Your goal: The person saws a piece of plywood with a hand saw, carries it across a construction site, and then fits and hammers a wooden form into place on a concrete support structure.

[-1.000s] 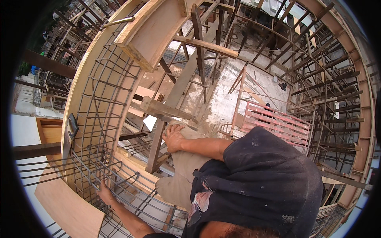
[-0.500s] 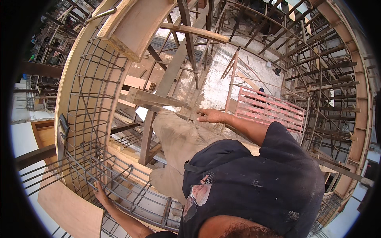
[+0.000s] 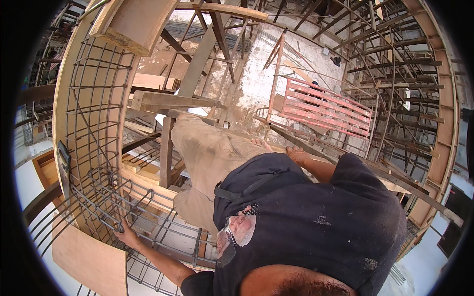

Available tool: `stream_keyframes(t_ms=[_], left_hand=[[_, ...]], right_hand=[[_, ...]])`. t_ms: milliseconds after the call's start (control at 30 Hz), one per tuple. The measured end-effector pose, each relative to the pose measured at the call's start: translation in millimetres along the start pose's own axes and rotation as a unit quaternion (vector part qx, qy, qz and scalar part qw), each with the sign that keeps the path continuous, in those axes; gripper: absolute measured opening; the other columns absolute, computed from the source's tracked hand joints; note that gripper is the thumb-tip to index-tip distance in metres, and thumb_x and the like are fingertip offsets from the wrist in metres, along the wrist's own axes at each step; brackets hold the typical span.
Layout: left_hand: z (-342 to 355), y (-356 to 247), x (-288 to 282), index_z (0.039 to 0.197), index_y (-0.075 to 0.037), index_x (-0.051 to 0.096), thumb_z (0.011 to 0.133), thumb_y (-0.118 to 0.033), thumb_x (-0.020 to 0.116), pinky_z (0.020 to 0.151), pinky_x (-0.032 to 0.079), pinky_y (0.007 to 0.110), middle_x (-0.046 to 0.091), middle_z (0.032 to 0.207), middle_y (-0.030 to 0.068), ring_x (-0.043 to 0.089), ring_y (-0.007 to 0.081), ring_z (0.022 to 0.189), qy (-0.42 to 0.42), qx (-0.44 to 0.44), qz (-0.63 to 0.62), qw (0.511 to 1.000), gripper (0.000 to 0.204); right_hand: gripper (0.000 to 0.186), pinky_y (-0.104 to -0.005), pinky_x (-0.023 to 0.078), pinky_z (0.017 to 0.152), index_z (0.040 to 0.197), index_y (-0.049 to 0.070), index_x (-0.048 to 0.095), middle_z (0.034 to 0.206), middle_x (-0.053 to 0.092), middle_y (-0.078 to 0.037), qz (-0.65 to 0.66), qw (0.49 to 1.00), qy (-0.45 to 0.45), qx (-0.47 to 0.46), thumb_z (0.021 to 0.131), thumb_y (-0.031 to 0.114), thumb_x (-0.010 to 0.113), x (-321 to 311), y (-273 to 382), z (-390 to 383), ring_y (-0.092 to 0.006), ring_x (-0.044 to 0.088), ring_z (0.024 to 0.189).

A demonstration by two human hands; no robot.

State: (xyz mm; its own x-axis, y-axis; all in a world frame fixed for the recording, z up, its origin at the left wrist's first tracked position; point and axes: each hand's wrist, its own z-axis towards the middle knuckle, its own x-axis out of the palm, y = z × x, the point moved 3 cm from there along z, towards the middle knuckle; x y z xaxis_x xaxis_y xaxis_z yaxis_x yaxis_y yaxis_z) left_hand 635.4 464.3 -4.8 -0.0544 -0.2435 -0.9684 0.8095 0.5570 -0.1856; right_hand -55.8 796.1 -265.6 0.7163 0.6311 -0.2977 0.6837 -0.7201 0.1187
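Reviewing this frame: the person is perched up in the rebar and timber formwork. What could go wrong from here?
1. A fall: the left hand grips only a thin bar of the rebar cage, the right hand rests by the hip, and the concrete floor lies far below.
2. Footing: the feet are hidden, and the timber braces look narrow.
3. The bare hands could snag on rebar ends.

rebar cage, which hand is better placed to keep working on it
Left, most likely. The left hand already grips a bar of the curved rebar cage at its lower edge. The right hand rests by the hip near a wooden beam, well apart from the cage.
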Motion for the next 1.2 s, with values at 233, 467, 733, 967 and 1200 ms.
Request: stream_keyframes(t_ms=[233,467,733,967,1200], left_hand=[[-3,-14,-2,0.146,0.01,0.039,0.076,-0.062,0.074,0.11,0.038,0.045,0.048,0.143,0.0315,0.05,0.0431,0.13,0.013,0.018,0.019,1.0,0.107],[-19,-36,-10,0.148,0.009,0.037,0.075,-0.062,0.075,0.112,0.035,0.045,0.043,0.148,0.03,0.045,0.0411,0.135,0.031,0.001,-0.004,1.0,0.108],[-15,-30,-9,0.149,0.004,0.038,0.076,-0.059,0.075,0.111,0.037,0.045,0.045,0.148,0.0268,0.047,0.0404,0.133,0.03,0.014,-0.048,0.998,0.103],[-19,-38,-12,0.149,0.003,0.039,0.076,-0.056,0.076,0.11,0.037,0.044,0.047,0.147,0.0264,0.048,0.0401,0.132,0.032,-0.004,-0.028,0.999,0.102],[-23,-43,-11,0.148,0.004,0.039,0.076,-0.055,0.076,0.11,0.037,0.045,0.046,0.147,0.0268,0.048,0.0403,0.132,0.03,-0.005,-0.046,0.999,0.1]], right_hand=[[0.077,-0.0564,0.039,0.109,0.149,0.01,0.03,0.152,0.037,-0.026,-0.086,0.994,0.064,-0.033,0.094,0.058,0.055,0,-8,19,-0.0503,0.043,0.135],[0.077,-0.056,0.039,0.109,0.15,0.011,0.029,0.153,0.036,-0.024,-0.092,0.993,0.069,-0.026,0.094,0.059,0.054,2,-12,25,-0.0491,0.041,0.137],[0.079,-0.0546,0.038,0.11,0.149,0.01,0.028,0.157,0.029,-0.025,-0.082,0.994,0.063,-0.038,0.092,0.059,0.053,0,-13,24,-0.049,0.039,0.139],[0.078,-0.0551,0.036,0.111,0.151,0.011,0.028,0.158,0.027,-0.025,-0.085,0.994,0.06,-0.036,0.095,0.06,0.048,2,-15,26,-0.0486,0.038,0.14],[0.079,-0.0568,0.038,0.109,0.151,0.012,0.027,0.155,0.033,-0.024,-0.086,0.994,0.062,-0.038,0.094,0.063,0.049,4,-16,28,-0.0474,0.038,0.14]])
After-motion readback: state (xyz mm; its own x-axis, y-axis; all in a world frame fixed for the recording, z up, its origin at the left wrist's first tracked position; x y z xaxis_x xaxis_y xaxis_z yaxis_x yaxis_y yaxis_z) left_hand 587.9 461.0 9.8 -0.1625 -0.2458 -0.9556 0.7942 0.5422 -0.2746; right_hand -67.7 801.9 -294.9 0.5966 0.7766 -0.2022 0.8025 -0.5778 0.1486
